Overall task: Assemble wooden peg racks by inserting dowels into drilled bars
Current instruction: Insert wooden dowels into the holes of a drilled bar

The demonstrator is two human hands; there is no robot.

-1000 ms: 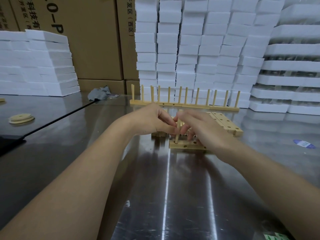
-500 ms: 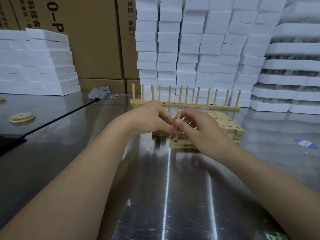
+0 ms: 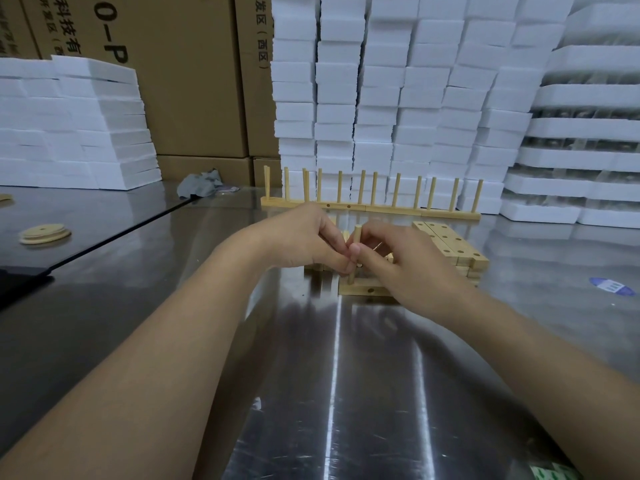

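Dowel (image 3: 357, 233), one, between two hands (image 3: 408, 268).

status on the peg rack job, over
Left hand and right hand both pinch one dowel. Dowel upright, foot in the drilled bar. Nothing blocks it.

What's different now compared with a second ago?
The right hand shifted its grip: its fingers, spread over the dowel before, drew back, so the dowel's top now shows and the thumb presses its side. The left hand kept pinching it. The dowel stayed standing in the bar; the finished rack and stack of drilled bars did not move.
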